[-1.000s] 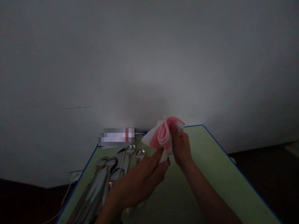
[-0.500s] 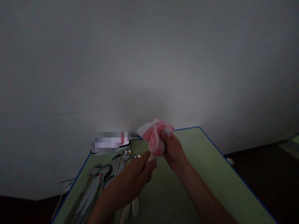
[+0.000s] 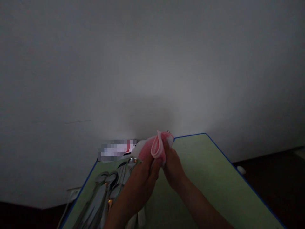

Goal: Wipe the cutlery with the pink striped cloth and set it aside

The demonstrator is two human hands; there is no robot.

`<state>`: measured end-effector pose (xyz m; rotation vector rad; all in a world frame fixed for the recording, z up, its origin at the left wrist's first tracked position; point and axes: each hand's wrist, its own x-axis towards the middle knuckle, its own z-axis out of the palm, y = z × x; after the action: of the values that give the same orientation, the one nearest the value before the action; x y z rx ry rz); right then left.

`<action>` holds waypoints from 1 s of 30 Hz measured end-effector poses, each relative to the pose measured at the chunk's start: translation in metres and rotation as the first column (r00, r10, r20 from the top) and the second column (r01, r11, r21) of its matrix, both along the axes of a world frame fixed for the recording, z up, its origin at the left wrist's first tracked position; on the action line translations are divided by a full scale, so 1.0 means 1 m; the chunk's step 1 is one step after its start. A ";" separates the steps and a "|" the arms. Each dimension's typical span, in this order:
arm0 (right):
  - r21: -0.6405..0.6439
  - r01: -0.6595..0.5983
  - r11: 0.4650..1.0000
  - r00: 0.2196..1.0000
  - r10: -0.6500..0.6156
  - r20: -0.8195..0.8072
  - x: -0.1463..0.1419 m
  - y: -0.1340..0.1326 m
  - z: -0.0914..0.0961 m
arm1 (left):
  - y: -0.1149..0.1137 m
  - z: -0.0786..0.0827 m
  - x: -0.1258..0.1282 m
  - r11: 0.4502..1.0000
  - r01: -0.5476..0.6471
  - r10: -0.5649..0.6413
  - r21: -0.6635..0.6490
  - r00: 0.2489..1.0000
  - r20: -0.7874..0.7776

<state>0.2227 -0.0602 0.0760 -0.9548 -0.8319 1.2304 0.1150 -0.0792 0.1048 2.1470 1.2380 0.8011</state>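
A folded pink-and-white cloth (image 3: 157, 148) is held between my two hands above the table. My left hand (image 3: 143, 176) is closed on its lower left part, fingers pressed together. From the right side, my right hand (image 3: 172, 163) grips the cloth, with the thumb up along the fold. Thin tips like fork tines (image 3: 168, 131) poke out above the cloth; the rest of that piece is hidden in cloth and fingers. Left of and beneath my left hand lie several spoons (image 3: 111, 178) and other metal cutlery, partly covered by my forearm.
The green table (image 3: 205, 171) has a blue edge and stands against a grey wall (image 3: 152, 70). A blurred-out flat object (image 3: 116, 151) lies at its back left corner. A white rounded thing (image 3: 241, 170) shows beyond the right edge, and a cable hangs at the left.
My left hand has moved up from a pale handle below the cloth onto the cloth itself. The cloth is now squeezed closer, and tine-like tips show above it. The view has shifted slightly.
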 end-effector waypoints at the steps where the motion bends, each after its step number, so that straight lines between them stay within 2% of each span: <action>1: -0.005 -0.004 1.000 1.000 0.004 -0.023 0.001 0.001 0.000 | -0.001 0.001 0.000 1.000 0.015 -0.015 -0.020 1.000 -0.027; 4: -0.013 0.013 1.000 0.987 -0.015 -0.161 0.011 0.010 0.001 | -0.002 0.002 -0.004 0.995 0.059 -0.068 -0.083 0.991 -0.114; 8: 0.024 0.155 0.988 0.941 -0.140 -0.307 0.025 0.020 0.006 | -0.002 0.002 -0.010 0.990 0.098 -0.116 -0.103 0.975 -0.192; 10: 0.022 0.206 0.978 0.950 -0.194 -0.244 0.026 0.017 0.008 | -0.001 0.002 -0.011 0.988 0.112 -0.131 -0.108 0.973 -0.193; 12: 0.020 0.219 0.976 0.971 -0.216 -0.108 0.022 0.011 0.007 | 0.000 0.003 -0.012 0.987 0.112 -0.131 -0.112 0.976 -0.177; 14: 0.015 0.186 0.982 0.982 -0.187 0.014 0.015 0.005 0.005 | 0.001 0.003 -0.012 0.990 0.100 -0.114 -0.101 0.982 -0.150; 16: -0.002 0.110 0.994 0.992 -0.110 0.066 0.008 0.001 0.000 | 0.003 0.002 -0.011 0.994 0.078 -0.087 -0.079 0.989 -0.121; 19: -0.024 -0.008 1.000 0.999 0.009 0.046 0.004 0.004 -0.006 | 0.006 0.003 -0.011 0.996 0.060 -0.067 -0.069 0.992 -0.105; 22: -0.007 -0.056 0.998 0.998 0.056 -0.028 0.009 0.010 -0.006 | 0.006 0.006 -0.014 0.995 0.056 -0.064 -0.083 0.994 -0.093; 24: 0.021 -0.051 0.998 0.998 0.052 -0.041 0.016 0.013 -0.002 | 0.004 0.010 -0.018 0.992 0.074 -0.080 -0.104 0.995 -0.052; 30: 0.106 0.067 0.992 0.998 -0.068 0.002 0.040 0.011 0.017 | -0.001 0.018 -0.036 0.987 0.095 -0.090 -0.133 0.995 0.039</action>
<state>0.2626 -0.0491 0.0934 -0.8939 -0.8541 1.1153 0.0787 -0.0807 0.1224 2.0584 1.1335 0.6914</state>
